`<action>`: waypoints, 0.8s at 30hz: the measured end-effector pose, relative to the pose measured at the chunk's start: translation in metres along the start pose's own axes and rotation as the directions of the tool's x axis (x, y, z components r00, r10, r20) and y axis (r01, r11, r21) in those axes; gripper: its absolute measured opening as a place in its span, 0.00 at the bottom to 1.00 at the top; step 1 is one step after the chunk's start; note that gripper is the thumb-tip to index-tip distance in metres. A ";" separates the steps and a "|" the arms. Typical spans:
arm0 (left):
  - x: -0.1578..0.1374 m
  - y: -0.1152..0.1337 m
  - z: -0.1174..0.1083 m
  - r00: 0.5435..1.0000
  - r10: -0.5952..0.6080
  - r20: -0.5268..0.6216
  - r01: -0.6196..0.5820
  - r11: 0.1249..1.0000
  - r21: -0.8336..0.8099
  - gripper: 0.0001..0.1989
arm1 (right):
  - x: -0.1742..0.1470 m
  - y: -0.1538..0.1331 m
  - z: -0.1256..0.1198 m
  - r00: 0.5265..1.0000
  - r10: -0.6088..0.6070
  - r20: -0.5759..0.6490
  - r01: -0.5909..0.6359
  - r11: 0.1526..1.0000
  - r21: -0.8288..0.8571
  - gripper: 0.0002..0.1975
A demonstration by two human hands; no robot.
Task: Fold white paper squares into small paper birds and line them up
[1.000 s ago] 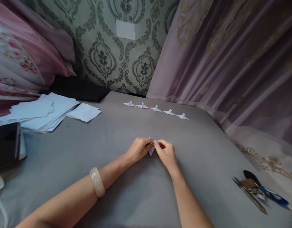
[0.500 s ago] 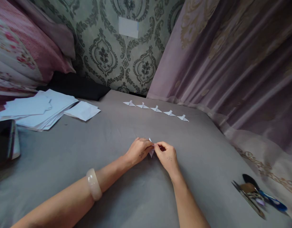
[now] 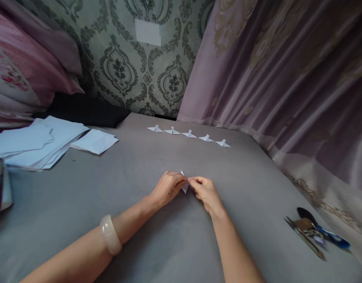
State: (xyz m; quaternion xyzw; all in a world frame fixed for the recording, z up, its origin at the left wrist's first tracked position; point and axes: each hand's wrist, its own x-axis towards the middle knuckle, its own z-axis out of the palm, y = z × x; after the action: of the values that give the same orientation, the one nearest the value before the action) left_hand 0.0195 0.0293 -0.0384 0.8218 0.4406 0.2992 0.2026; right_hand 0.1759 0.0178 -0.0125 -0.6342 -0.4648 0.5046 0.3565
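Near the middle of the table, a small folded white paper piece is pinched between my two hands. My left hand is closed on its left side, its fingers hiding much of the paper. From the right, my right hand pinches the paper with thumb and forefinger close to the left fingertips. Pointed white ends stick out above and below the fingers. Farther back, several folded paper figures with spread points and a small raised middle stand in a slanting row.
Stacked white sheets and a smaller paper pile lie at left, before a folded black cloth. A dark phone-like object sits at the left edge. Scissors with blue handles and a pointed metal tool lie at right.
The view has shifted slightly to the right. My right hand has turned a little and its fingers are straighter; both hands stay at the folded paper.
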 end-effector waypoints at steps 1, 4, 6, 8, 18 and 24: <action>0.000 0.000 0.000 1.000 0.003 0.003 -0.003 1.000 -0.003 0.13 | 0.000 0.000 -0.001 1.000 0.023 0.010 -0.023 1.000 0.013 0.14; 0.000 0.001 -0.001 1.000 0.007 0.003 -0.007 1.000 -0.021 0.12 | 0.002 0.001 -0.003 0.997 0.069 0.039 -0.071 0.996 0.046 0.14; 0.000 0.001 -0.002 1.000 0.009 0.008 -0.008 1.000 -0.025 0.12 | 0.004 0.002 -0.004 0.995 0.083 0.052 -0.086 0.995 0.059 0.13; 0.000 0.002 -0.002 1.000 0.008 0.015 -0.008 1.000 -0.014 0.12 | 0.004 0.002 -0.005 0.995 0.089 0.055 -0.093 0.994 0.064 0.12; 0.000 0.002 -0.002 1.000 0.003 0.012 -0.003 1.000 -0.012 0.12 | 0.001 0.001 -0.003 0.997 0.077 -0.009 -0.077 0.997 0.029 0.12; 0.000 0.005 -0.005 1.000 0.002 0.017 -0.002 1.000 0.001 0.12 | 0.000 -0.002 -0.003 0.998 0.058 -0.018 -0.058 0.998 0.010 0.11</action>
State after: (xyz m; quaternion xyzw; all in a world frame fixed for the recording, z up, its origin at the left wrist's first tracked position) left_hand 0.0192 0.0270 -0.0322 0.8248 0.4383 0.2921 0.2054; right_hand 0.1786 0.0181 -0.0102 -0.6503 -0.4406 0.5112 0.3487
